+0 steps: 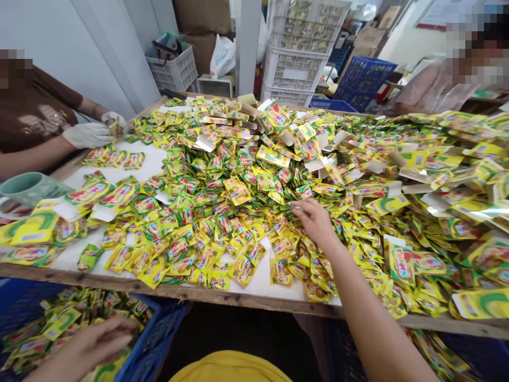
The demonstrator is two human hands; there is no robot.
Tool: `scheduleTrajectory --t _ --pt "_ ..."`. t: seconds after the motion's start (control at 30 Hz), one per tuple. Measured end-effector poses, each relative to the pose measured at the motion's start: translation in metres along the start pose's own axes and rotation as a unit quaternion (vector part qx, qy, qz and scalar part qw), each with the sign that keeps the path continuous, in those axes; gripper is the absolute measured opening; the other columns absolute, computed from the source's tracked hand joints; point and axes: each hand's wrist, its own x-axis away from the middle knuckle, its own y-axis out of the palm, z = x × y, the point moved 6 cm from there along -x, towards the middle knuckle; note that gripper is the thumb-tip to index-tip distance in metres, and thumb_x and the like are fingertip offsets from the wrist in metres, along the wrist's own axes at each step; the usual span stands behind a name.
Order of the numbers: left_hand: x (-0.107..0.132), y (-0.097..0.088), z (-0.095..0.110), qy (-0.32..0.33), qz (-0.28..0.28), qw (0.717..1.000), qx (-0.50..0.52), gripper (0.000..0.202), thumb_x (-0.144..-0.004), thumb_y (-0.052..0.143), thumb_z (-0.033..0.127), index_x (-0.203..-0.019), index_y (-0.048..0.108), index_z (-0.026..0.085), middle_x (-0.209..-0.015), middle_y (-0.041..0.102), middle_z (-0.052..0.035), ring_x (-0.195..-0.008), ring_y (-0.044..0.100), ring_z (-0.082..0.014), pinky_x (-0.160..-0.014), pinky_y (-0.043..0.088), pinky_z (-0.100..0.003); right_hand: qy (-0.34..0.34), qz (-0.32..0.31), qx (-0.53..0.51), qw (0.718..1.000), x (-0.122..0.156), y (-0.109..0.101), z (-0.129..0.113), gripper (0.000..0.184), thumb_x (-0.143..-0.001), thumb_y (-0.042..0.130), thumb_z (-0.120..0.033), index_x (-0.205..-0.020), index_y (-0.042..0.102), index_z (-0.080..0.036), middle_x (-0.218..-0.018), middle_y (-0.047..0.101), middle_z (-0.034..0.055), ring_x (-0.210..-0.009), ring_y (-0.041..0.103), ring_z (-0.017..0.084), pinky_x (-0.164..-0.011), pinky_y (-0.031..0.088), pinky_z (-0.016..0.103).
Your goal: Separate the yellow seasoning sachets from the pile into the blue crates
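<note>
Your right hand (pixel 317 224) is at the sachets (pixel 237 191), grip unclear; bare worktop (pixel 260 278) toward near edge. Your left hand (pixel 102 340), blurred over blue crate (pixel 137 353), can't tell hold.

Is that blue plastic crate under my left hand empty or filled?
At least partly filled: small yellow-and-green packets lie heaped inside the blue plastic crate, below your left hand. Depth can't be told.

Small yellow-and-green glossy sachets (pixel 237 191) lie heaped across the middle of the white-topped, wood-edged table (pixel 153 159). Flat yellow-and-green cardboard boxes (pixel 388 205) lie at its right and front left. A pale green round mug (pixel 47 191) stands at the left edge. Below its front left, a blue plastic crate (pixel 161 329) holds more packs (pixel 61 324). White plastic crates (pixel 294 71) stand stacked behind the table.
</note>
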Motion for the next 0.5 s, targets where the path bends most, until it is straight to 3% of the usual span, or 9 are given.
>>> scheduleTrajectory --t 0.07,0.13,0.23,0.3,0.37,0.5 --pt "-0.005 0.028 0.066 0.062 -0.074 0.995 0.009 0.027 -0.070 0.064 0.058 -0.090 0.073 0.041 -0.094 0.075 0.0110 -0.092 0.067 -0.0224 -0.081 0.053 -0.030 0.038 -0.017 -0.028 0.999 0.014 -0.009 -0.004 0.025 -0.087 0.052 -0.033 -0.092 0.070 -0.017 -0.074 0.066 0.0050 -0.069 0.061 0.019 -0.064 0.049 0.031" --pt "-0.013 0.057 0.131 0.130 -0.131 0.983 0.003 0.026 -0.078 0.062 0.046 -0.092 0.074 0.028 -0.087 0.075 0.0003 -0.081 0.067 -0.0208 -0.076 0.052 -0.027 0.094 -0.119 -0.102 0.983 0.039 0.000 -0.011 0.024 -0.084 0.056 -0.038 -0.080 0.068 -0.017 -0.057 0.060 -0.0001 -0.050 0.055 0.014 -0.047 0.043 0.024" --pt "-0.032 0.105 0.200 0.206 -0.186 0.961 0.001 0.022 -0.081 0.058 0.036 -0.087 0.072 0.019 -0.072 0.070 -0.0019 -0.065 0.065 -0.0157 -0.064 0.049 -0.021 0.178 -0.272 -0.173 0.930 0.086 0.032 -0.022 0.016 -0.079 0.062 -0.031 -0.069 0.063 -0.019 -0.046 0.055 -0.0049 -0.035 0.049 0.011 -0.036 0.036 0.020" --pt "-0.047 0.134 0.223 0.224 -0.209 0.952 0.002 0.021 -0.080 0.058 0.033 -0.086 0.070 0.017 -0.062 0.065 -0.0004 -0.054 0.062 -0.0136 -0.055 0.046 -0.019 0.201 -0.284 -0.152 0.925 0.106 0.048 -0.024 0.008 -0.075 0.063 -0.021 -0.068 0.061 -0.020 -0.042 0.051 -0.0076 -0.029 0.044 0.009 -0.034 0.033 0.019" --pt "-0.060 0.158 0.231 0.219 -0.227 0.949 -0.001 0.022 -0.078 0.058 0.033 -0.086 0.069 0.015 -0.057 0.062 0.0013 -0.046 0.058 -0.0123 -0.048 0.042 -0.019 0.202 -0.266 -0.125 0.934 0.113 0.056 -0.023 0.009 -0.072 0.063 -0.013 -0.076 0.061 -0.021 -0.050 0.057 -0.0070 -0.030 0.044 0.008 -0.037 0.035 0.019" --pt "-0.075 0.174 0.235 0.222 -0.214 0.951 -0.014 0.020 -0.075 0.060 0.031 -0.084 0.069 0.016 -0.051 0.058 0.0037 -0.042 0.054 -0.0113 -0.045 0.040 -0.018 0.157 -0.232 -0.090 0.956 0.108 0.052 -0.030 0.027 -0.065 0.063 -0.002 -0.086 0.060 -0.020 -0.086 0.064 0.0027 -0.060 0.059 0.013 -0.060 0.045 0.025"
